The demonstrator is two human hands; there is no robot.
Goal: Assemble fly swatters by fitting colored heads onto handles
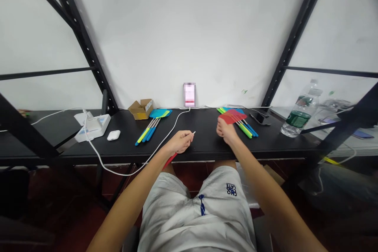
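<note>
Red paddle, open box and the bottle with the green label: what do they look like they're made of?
Red paddle: probably plastic or silicone; it looks thin, flat and evenly coloured, but its flex doesn't show.
Open box: matte cardboard, by its plain brown sides and folded-out flaps.
Bottle: clear, shiny, most likely thin plastic, being see-through with highlights.

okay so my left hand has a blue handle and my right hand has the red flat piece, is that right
Not quite: the head view shows your left hand holding a red handle, not a blue one. Your right hand does have the red flat piece.
</note>
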